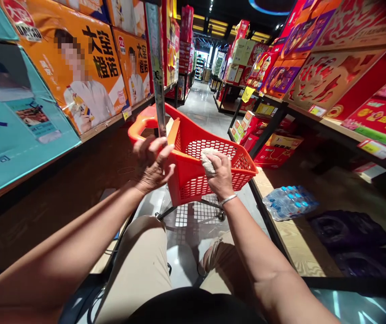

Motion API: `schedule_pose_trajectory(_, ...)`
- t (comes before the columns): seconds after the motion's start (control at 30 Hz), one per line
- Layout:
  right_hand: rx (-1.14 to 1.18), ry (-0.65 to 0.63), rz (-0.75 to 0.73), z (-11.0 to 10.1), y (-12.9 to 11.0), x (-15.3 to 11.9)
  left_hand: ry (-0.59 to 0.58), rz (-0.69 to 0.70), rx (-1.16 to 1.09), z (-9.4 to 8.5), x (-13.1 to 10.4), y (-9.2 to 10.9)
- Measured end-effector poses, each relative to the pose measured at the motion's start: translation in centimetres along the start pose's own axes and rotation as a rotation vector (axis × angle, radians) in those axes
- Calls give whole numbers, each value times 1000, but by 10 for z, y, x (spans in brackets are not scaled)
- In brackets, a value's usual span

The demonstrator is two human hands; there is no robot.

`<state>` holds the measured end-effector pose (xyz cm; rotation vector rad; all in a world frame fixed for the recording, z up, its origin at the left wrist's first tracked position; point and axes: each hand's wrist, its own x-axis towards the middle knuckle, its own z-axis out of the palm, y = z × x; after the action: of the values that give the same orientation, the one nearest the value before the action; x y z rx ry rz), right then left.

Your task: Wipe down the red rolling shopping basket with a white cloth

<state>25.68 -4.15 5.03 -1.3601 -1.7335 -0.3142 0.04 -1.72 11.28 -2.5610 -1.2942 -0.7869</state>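
- Well left of the left grip, a blue carton (pixel 20 114) and an orange carton (pixel 101 56) stand shelved with their printed sides to the aisle, I suppose so that passers-by can read them.
- Above the left grip rises a worn metal pole (pixel 157 81); its lower end goes out of sight behind the fingers, so I can't say what it is fixed to.
- The left grip (pixel 154 164) is loose and fairly wide, fingers spread and curled, nothing showing between them. It hangs by the handle end of the cart; whether a fingertip touches pole or rim, I can't tell.
- Between and beyond both grips sits the red cart (pixel 178 186), in front of the person's knees, probably so that both arms reach its rim without stretching.
- The right grip (pixel 219 173) is closed on a pale cloth (pixel 208 163), bunched at the cart's near rim; a wad like that likely presses more firmly than a flat sheet.
- Right of the right grip, and lower, a pack of bottles (pixel 290 202) lies on the bottom shelf (pixel 302 261), perhaps kept low for its weight.
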Motion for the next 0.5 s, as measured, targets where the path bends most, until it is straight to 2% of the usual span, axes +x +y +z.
schedule_pose_trajectory(0.03,-1,-65,-6,1,0,6,35,38,26,7,4,8)
schedule_pose_trajectory(0.1,-10,-173,2,7,6,10,-16,200,57,23,14,23)
schedule_pose_trajectory(0.2,-32,-231,10,8,32,4,-98,224,97,40,28,34)
schedule_pose_trajectory(0.27,-61,-233,17,-4,63,-4,-130,211,133,46,32,32)
schedule_pose_trajectory(0.4,-127,-205,116,-49,141,-26,-120,237,155,47,31,24)
schedule_pose_trajectory(0.47,-168,-187,208,-66,165,-34,-102,240,144,47,30,24)
schedule_pose_trajectory(0.5,-196,-175,258,-69,169,-36,-94,237,140,47,30,25)
